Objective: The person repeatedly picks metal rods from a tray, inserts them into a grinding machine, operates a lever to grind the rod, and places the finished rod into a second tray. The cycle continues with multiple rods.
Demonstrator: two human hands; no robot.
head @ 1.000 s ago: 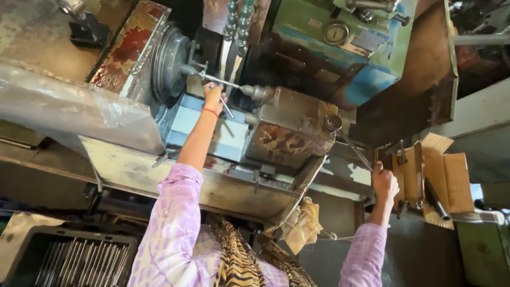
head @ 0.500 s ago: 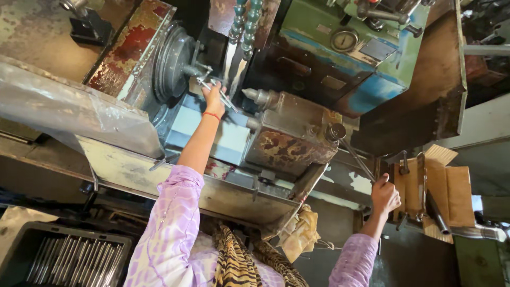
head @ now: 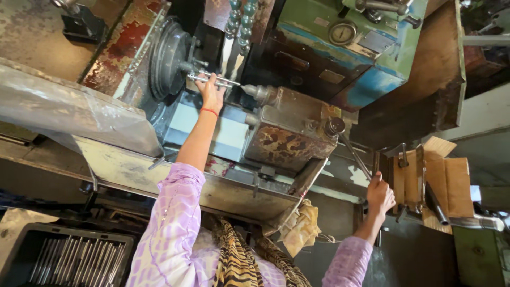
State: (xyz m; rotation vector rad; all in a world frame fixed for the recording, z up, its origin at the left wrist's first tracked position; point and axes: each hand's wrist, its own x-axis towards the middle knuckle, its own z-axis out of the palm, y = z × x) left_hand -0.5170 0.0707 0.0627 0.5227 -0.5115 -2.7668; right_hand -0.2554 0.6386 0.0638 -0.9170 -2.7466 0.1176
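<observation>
Left hand (head: 211, 91) grips thin silver metal rods (head: 212, 79) at the dark round chuck (head: 169, 58), right hand (head: 380, 194) wrapped around the long steel lever handle (head: 357, 157).

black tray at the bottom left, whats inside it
The black tray holds a row of thin metal rods lying side by side. Its near end runs out of frame, so the rest is unseen.

The rods (head: 212, 79) are bright, smooth metal, the chuck (head: 169, 57) dull dark metal, the lathe carriage (head: 289, 141) rusty, flaking painted steel, the green housing (head: 372, 48) chipped glossy paint, the lever (head: 355, 154) bare steel, the rag (head: 303, 228) grimy cloth, the box (head: 451, 186) matt cardboard.
</observation>
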